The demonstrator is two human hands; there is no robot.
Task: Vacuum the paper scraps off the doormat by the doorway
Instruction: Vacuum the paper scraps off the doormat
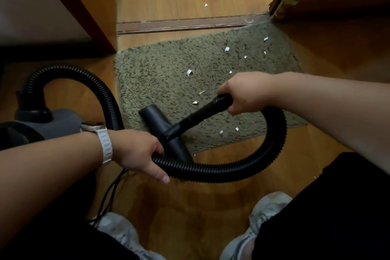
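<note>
On the doormat's (168, 65) near edge the nozzle (163, 129) slants far-left to near-right, its wand (196, 118) rising into the right hand's (242, 95) curled grip, the left hand's (137, 150) grip wrapping the hose (211, 170).

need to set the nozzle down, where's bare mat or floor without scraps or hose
Bare: the left half of the shaggy grey-green doormat, between door frame and black T-shaped nozzle; the wooden floor between the black ribbed hose loop and the grey shoes. Crowded: the mat's right half with white paper scraps, its near edge under nozzle and hose.
</note>
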